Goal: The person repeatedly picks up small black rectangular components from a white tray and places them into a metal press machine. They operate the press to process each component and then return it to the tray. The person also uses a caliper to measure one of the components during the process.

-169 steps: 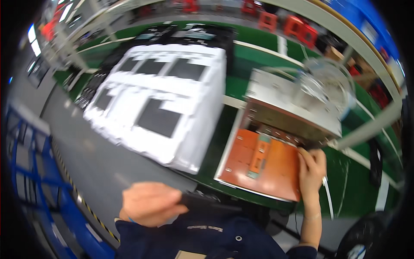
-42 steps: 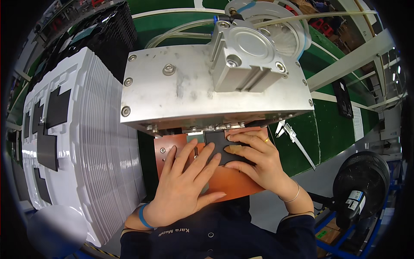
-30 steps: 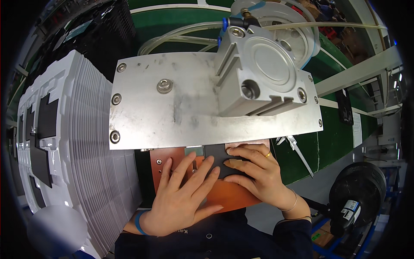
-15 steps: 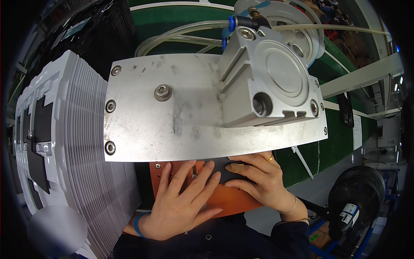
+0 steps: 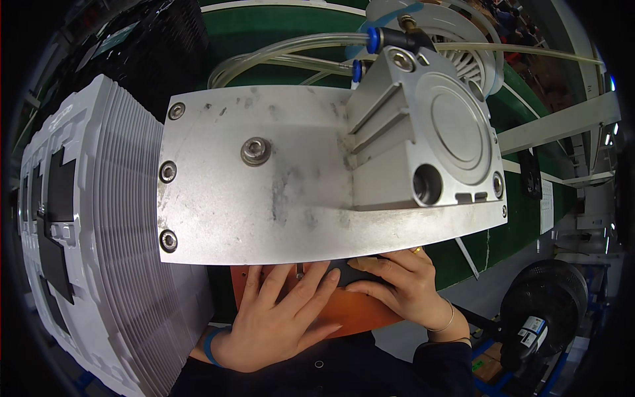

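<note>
your left hand (image 5: 274, 321) is open flat, fingers spread over the orange plate (image 5: 367, 309), gripping nothing; some tips hidden. your right hand (image 5: 409, 284) is half open, fingers bent and apart, resting on the dark piece (image 5: 348, 275), not closed round it. dark piece lies on the orange plate, by the tabletop (image 5: 519, 218)'s near edge, its far part hidden by the silver metal block (image 5: 264, 198). white tray stack (image 5: 135, 218) left of you.
</note>
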